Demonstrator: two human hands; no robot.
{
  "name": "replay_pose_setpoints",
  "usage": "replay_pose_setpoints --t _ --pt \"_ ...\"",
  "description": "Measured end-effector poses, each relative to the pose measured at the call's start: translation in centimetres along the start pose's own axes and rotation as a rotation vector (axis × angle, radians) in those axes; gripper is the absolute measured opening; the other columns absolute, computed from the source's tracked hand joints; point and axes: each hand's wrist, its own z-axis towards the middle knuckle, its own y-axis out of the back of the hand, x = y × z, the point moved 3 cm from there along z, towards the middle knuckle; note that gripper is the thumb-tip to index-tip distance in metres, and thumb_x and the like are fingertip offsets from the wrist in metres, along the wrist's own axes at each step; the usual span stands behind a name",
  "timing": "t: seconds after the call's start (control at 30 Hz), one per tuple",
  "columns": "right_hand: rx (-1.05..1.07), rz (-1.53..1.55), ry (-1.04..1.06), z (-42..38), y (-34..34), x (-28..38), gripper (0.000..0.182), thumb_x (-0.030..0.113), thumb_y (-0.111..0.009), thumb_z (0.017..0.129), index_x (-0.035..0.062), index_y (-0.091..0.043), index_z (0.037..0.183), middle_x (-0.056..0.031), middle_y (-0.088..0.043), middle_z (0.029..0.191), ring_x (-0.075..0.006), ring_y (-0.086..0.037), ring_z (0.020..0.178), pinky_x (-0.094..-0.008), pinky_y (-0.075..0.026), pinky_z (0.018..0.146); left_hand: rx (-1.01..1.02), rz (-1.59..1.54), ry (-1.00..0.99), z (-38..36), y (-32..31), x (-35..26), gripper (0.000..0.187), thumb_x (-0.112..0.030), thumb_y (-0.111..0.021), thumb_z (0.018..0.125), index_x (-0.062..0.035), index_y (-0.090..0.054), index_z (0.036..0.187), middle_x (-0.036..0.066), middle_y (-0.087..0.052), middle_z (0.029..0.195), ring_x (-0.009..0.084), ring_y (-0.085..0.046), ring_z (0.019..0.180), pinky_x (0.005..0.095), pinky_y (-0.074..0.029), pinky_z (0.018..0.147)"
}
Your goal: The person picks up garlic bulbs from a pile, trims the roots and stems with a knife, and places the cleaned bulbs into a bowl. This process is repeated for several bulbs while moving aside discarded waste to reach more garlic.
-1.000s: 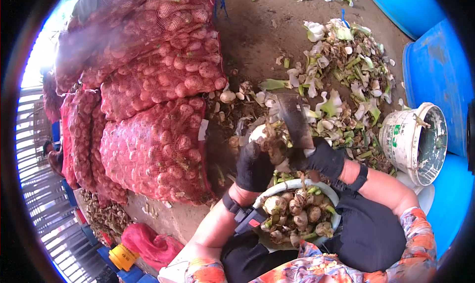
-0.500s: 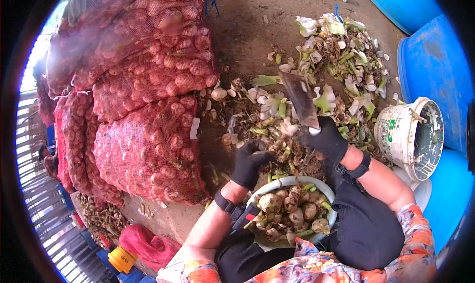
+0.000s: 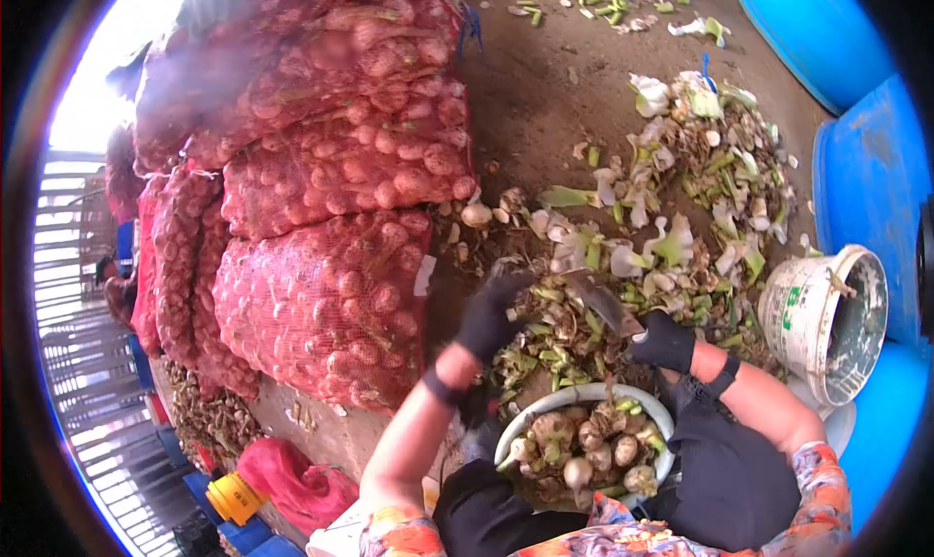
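Note:
My right hand [image 3: 664,345], in a black glove, is closed around the handle of a cleaver [image 3: 601,302]. Its broad dark blade points up and left over the heap of trimmings. My left hand [image 3: 494,314], also gloved in black, is at the heap's left edge. Its fingers are blurred, and whether they hold anything I cannot make out. Just below both hands, a pale basin [image 3: 574,394] between my legs holds several round bulbs [image 3: 578,472] with bits of green stalk. Peeled leaves and cut stalks [image 3: 555,358] lie on the ground beneath the blade.
Red mesh sacks [image 3: 321,304] full of bulbs are stacked on the left. More trimmings [image 3: 730,168] are piled ahead to the right. A white bucket [image 3: 793,309] lies tilted near blue tubs [image 3: 871,168]. A yellow container [image 3: 235,499] and red netting [image 3: 297,484] are at lower left.
The cleaver has come down from a raised position to low over the trimmings. My left hand has moved slightly up and is more blurred. The view has shifted, moving the scene rightward.

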Motion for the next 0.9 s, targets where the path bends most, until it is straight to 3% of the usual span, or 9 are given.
replay_pose_setpoints --t 0.1,0.13,0.17,0.27,0.37,0.6,0.7,0.8,0.9 --pt "0.056 0.129 0.063 0.1 0.5 -0.2 0.031 0.03 -0.068 0.063 0.0002 -0.058 0.065 -0.0154 -0.054 0.057 -0.0232 -0.051 0.051 -0.0363 -0.041 0.051 -0.284 0.582 0.035 8.8 1.6 10.5 0.022 -0.017 -0.053 0.073 -0.0041 -0.058 0.09 0.017 -0.059 0.091 0.028 -0.055 0.083 0.0386 -0.041 0.077" --pt "-0.088 0.004 0.066 0.0 0.8 1.1 0.03 0.029 -0.07 0.062 0.0025 -0.06 0.073 -0.0128 -0.058 0.063 -0.0202 -0.055 0.058 -0.0349 -0.043 0.055 0.14 0.93 0.278 10.0 1.7 10.9 0.034 -0.025 -0.053 0.073 -0.0009 -0.054 0.097 0.018 -0.057 0.095 0.0313 -0.054 0.088 0.0391 -0.04 0.079" --pt "-0.144 0.286 0.149 0.0 0.9 1.2 0.026 0.022 -0.07 0.063 0.0034 -0.058 0.078 -0.004 -0.056 0.064 -0.0136 -0.051 0.059 -0.0318 -0.044 0.054 -0.186 0.612 0.403 9.2 5.2 4.2 0.049 -0.031 -0.055 0.071 -0.0011 -0.048 0.109 0.022 -0.051 0.108 0.0348 -0.049 0.098 0.0413 -0.036 0.086" --pt "-0.131 0.319 -0.019 1.1 0.9 -0.8 0.021 0.01 -0.067 0.059 0.0033 -0.058 0.076 -0.0023 -0.058 0.069 -0.0118 -0.052 0.062 -0.0295 -0.044 0.054 -0.177 0.726 0.301 11.3 2.6 9.2 0.06 -0.029 -0.049 0.076 -0.0096 -0.029 0.129 0.023 -0.036 0.125 0.0345 -0.038 0.114 0.0438 -0.033 0.092" --pt "-0.15 0.437 -0.084 0.0 2.5 1.8 0.032 0.01 -0.071 0.055 0.0015 -0.056 0.082 -0.0052 -0.057 0.07 -0.0154 -0.053 0.061 -0.0315 -0.045 0.054 -0.06 0.337 0.525 11.3 0.0 12.7 0.047 -0.027 -0.047 0.077 -0.0107 -0.042 0.121 0.02 -0.048 0.114 0.0349 -0.046 0.107 0.0443 -0.04 0.083" --pt "-0.269 0.48 -0.04 -0.1 3.4 2.0 0.032 0.014 -0.075 0.053 0.0016 -0.056 0.075 -0.0068 -0.057 0.068 -0.0161 -0.053 0.059 -0.0319 -0.044 0.053 -0.177 0.85 0.17 5.8 2.5 5.6 0.032 -0.033 -0.057 0.071 -0.0086 -0.061 0.091 0.018 -0.056 0.093 0.0333 -0.054 0.086 0.0398 -0.045 0.073" --pt "-0.349 0.354 0.123 0.6 2.7 0.7 0.037 0.019 -0.075 0.054 0.001 -0.058 0.082 -0.0092 -0.06 0.071 -0.0201 -0.057 0.065 -0.0328 -0.045 0.059 0.031 0.46 0.297 2.5 3.9 2.4 0.064 -0.055 -0.064 0.058 -0.0057 -0.057 0.099 0.017 -0.057 0.096 0.0307 -0.054 0.092 0.0399 -0.042 0.081" --pt "-0.415 0.056 0.229 -0.9 2.9 5.5 0.031 0.027 -0.067 0.063 0.0029 -0.061 0.083 -0.0162 -0.06 0.066 -0.0301 -0.059 0.061 -0.0355 -0.046 0.056 -0.129 -0.588 0.134 0.3 1.4 4.0 0.03 -0.014 -0.071 0.067 -0.0056 -0.056 0.091 0.002 -0.058 0.086 0.0104 -0.053 0.078 0.0276 -0.045 0.075" --pt "-0.324 -0.139 0.451 -2.4 2.6 10.6 0.012 0.015 -0.059 0.063 0.0054 -0.052 0.063 -0.0132 -0.052 0.055 -0.0329 -0.052 0.051 -0.0397 -0.042 0.047 -0.197 -0.679 0.144 -2.5 1.9 -1.1 0.054 -0.014 -0.079 0.056 -0.0031 -0.049 0.1 0.003 -0.056 0.089 0.0101 -0.052 0.081 0.0269 -0.045 0.075"
